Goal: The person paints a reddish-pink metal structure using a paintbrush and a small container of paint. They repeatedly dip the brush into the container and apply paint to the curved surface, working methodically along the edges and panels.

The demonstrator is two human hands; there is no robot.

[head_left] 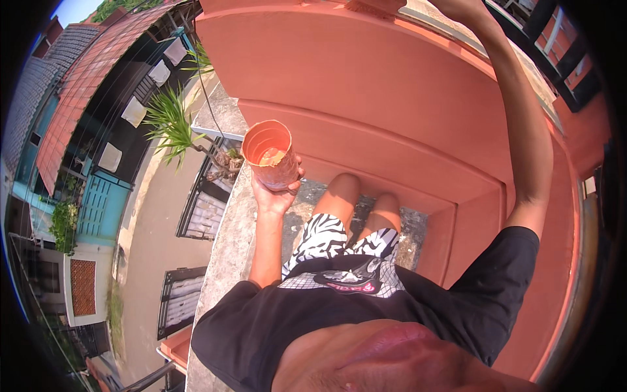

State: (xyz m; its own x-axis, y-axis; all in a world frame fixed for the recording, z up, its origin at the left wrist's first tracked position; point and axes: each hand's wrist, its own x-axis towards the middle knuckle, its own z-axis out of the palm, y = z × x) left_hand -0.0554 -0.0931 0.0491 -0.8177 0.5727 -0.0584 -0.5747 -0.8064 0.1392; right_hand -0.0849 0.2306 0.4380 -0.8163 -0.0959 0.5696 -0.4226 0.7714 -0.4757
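Note:
My left hand (pixel 277 197) is wrapped round a paint-smeared cup (pixel 269 163), gripping it low on its side. The cup is coated in orange, and a small pool of orange paint lies inside. Stretched up to the top edge of the picture, my right hand (pixel 457 8) is near the upper rim of the orange wall (pixel 366 65). Its fingers are cut off by the frame, so neither their pose nor anything in them shows.
I am on a narrow concrete ledge (pixel 228 261) beside the wall, which has stepped mouldings. Left of the ledge, far below, runs a street (pixel 153 196). A spiky plant (pixel 166 121) grows near the ledge. Dark railings (pixel 562 59) stand at upper right.

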